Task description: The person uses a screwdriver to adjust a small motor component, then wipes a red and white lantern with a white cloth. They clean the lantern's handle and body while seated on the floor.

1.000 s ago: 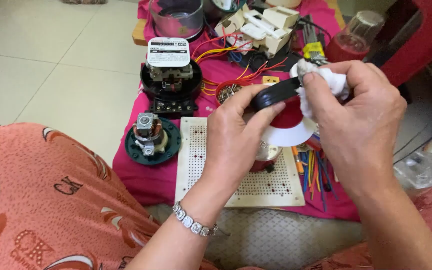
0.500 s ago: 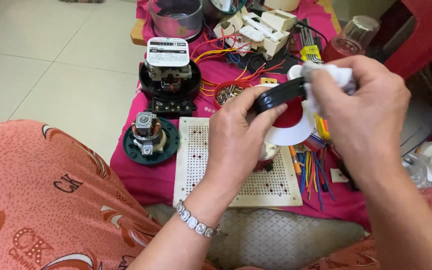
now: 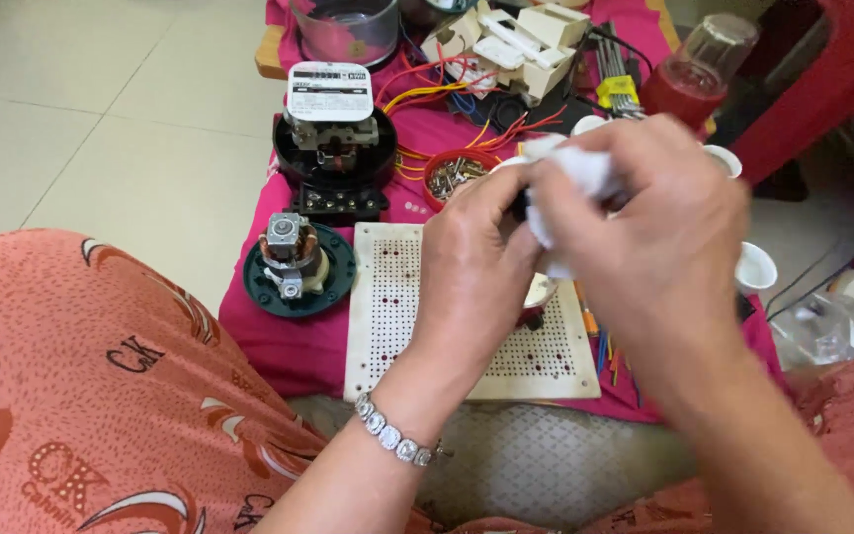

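My left hand (image 3: 476,267) grips a small black part (image 3: 520,204), almost wholly hidden between my two hands. Pressed against that part is a crumpled white cloth (image 3: 570,168), bunched in the fingers of my right hand (image 3: 654,247). Both hands hover together above a white perforated board (image 3: 387,326). A bit of a white ring (image 3: 543,289) shows just under my hands; whether a hand holds it I cannot tell. A beaded bracelet (image 3: 392,440) is on my left wrist.
On the pink cloth (image 3: 289,341) lie a small motor on a dark round base (image 3: 294,262), a black meter with a white top (image 3: 333,129), a red bowl of screws (image 3: 452,173), white switch parts (image 3: 516,40), coloured wires (image 3: 605,346) and a white cup (image 3: 755,267). A metal pot (image 3: 348,25) stands behind.
My hands have drawn together and the right hand now covers the black part with the cloth. The view has shifted so the items sit lower in the picture.
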